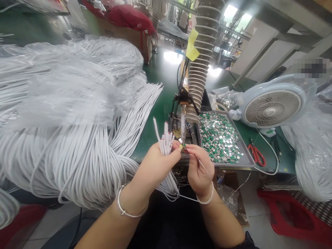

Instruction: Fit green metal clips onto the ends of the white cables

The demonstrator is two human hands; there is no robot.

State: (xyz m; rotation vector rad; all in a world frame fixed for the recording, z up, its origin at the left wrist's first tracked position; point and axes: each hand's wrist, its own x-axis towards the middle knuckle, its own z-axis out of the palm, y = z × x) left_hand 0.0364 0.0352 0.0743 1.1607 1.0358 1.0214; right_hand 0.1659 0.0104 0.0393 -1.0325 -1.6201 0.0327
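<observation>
My left hand (162,160) is closed around a bundle of white cables (166,143), whose cut ends stick up with small reddish wire tips. Its thumb and finger reach forward to a small green-and-silver connector (183,146) below the upright soldering iron (183,121). Close beside it, my right hand (200,169) pinches a thin silvery solder wire (204,167), which trails back past the wrist. Fingertips of both hands meet at the connector, so exactly which ones grip it is hard to see.
Large coils of white cable (77,162), partly under clear plastic, fill the left. A metal tray (246,157) of green-and-silver connectors stands right of the iron, near red-handled scissors (256,155) and a fan (272,107). A ribbed duct (202,52) hangs behind the iron.
</observation>
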